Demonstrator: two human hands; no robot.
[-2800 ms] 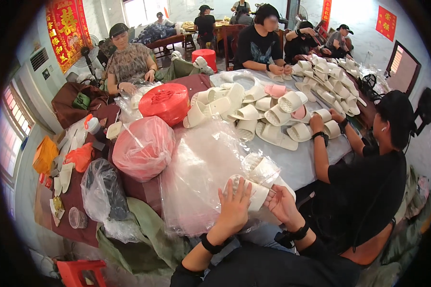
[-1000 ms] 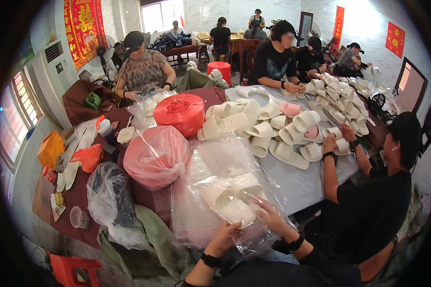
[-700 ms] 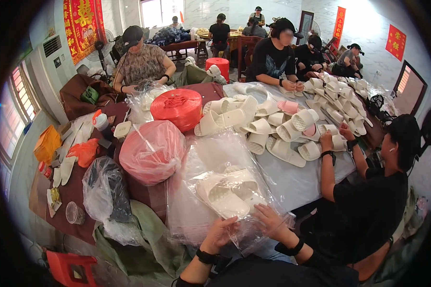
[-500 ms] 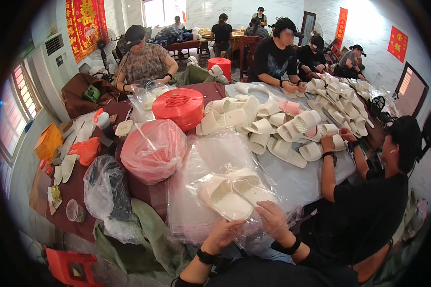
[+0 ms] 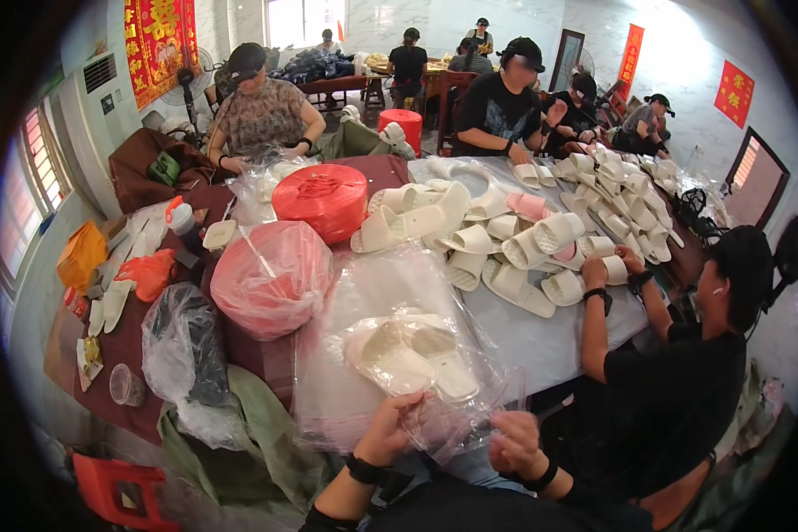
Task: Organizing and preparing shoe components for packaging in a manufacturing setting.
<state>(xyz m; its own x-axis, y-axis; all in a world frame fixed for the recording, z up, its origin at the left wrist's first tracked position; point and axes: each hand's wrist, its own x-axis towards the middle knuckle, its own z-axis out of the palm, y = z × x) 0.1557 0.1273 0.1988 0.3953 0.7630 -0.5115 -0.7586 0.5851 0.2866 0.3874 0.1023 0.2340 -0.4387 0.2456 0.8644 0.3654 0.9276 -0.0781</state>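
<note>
A pair of cream slippers (image 5: 399,355) lies side by side inside a clear plastic bag (image 5: 486,377), on top of a stack of flat clear bags (image 5: 324,372). At the near side of the slippers, my left hand (image 5: 388,432) pinches the bag's open edge between thumb and fingers. My right hand (image 5: 516,443) is at the opposite corner of that edge, fingers curled on the film and slightly blurred. Loose film spreads between the two hands, and neither hand touches the slippers directly.
A heap of cream slippers (image 5: 616,191) covers the table's right side, with a pink slipper (image 5: 528,206) among them. Red twine rolls (image 5: 321,202) stand left of the bag stack. A co-worker (image 5: 674,355) handles slippers close on my right. Others sit across the table.
My hands have left the slippers' near ends and moved onto the bag's edge, the right one lower. The slippers now lie within the film. Across the table, a co-worker has raised one hand.
</note>
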